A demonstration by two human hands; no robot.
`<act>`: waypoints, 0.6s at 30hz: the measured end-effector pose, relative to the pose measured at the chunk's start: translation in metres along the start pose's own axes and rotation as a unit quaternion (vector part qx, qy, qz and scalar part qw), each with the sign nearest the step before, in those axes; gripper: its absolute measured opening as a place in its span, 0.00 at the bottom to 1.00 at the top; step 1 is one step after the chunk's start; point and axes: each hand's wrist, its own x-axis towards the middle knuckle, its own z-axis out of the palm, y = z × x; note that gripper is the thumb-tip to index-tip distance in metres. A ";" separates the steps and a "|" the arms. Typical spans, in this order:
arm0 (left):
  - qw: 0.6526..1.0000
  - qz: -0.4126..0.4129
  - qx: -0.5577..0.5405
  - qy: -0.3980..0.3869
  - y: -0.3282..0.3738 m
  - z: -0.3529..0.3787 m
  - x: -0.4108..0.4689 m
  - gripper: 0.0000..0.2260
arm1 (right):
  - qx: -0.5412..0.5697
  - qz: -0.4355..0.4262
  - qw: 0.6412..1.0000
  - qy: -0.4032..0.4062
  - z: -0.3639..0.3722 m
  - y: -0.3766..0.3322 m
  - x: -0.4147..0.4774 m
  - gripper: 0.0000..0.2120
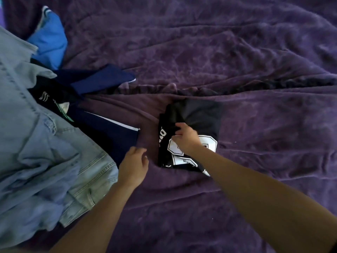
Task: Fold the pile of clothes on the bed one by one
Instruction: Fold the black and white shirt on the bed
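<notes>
Bed: purple blanket [237, 61], rumpled, covers all of it.
Black jersey [198, 121]: folded into a compact block mid-bed, white printed number facing up.
Right hand [186, 139]: on the jersey, fingers pinching a fold of black fabric.
Left hand [134, 166]: loosely curled, unclenched, on the blanket just left of the jersey.
Pile [36, 134]: at the bed's left edge; pale denim, navy and bright blue garments.

Bed cover [237, 61]: deep purple, mottled. Folded jersey [193, 123] at centre: black w/ white block numerals, black-outlined. Pile at 9 o'clock: faded lt-blue denim [36, 143], navy garment [102, 79] w/ white trim, bright blue top [51, 42] at 10 o'clock.
</notes>
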 end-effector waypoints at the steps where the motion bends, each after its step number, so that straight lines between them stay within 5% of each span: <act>1: 1.000 0.021 0.012 0.020 0.007 0.000 0.008 0.15 | -0.037 -0.047 0.997 0.054 -0.011 0.007 -0.003 0.22; 5: 0.981 0.147 0.097 0.084 0.050 0.015 0.040 0.21 | -0.274 -0.207 0.907 0.244 -0.060 0.041 -0.003 0.24; 10: 0.955 0.207 0.210 0.030 0.073 0.062 0.073 0.28 | -0.412 -0.180 0.879 0.156 -0.063 0.081 0.024 0.31; 18: 0.945 0.183 0.271 0.000 0.041 0.094 0.114 0.35 | -0.428 -0.126 0.888 0.114 -0.038 0.124 0.068 0.34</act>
